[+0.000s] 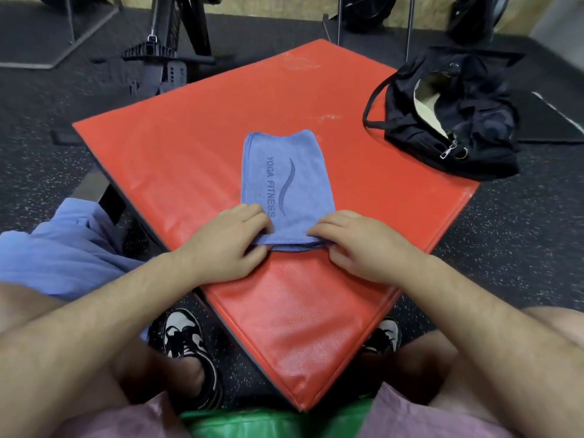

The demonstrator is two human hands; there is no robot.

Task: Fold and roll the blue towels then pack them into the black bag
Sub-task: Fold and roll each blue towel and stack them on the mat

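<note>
The left hand [227, 245] and the right hand [357, 248] are side by side in the middle of the frame. Each one pinches the near end of a blue towel [284, 178], with fingers curled on top of the cloth. That end is lifted and turned over a little. The rest of the towel lies flat, folded into a long strip, and runs up toward the top of the frame. It says YOGA FITNESS on it. The towel lies on a red mat [189, 153]. The black bag [474, 147] sits on the mat in the upper right, with its zip open. More blue cloth [63, 248] is bunched at the left edge. A black and white shoe [186, 339] shows lower down.
</note>
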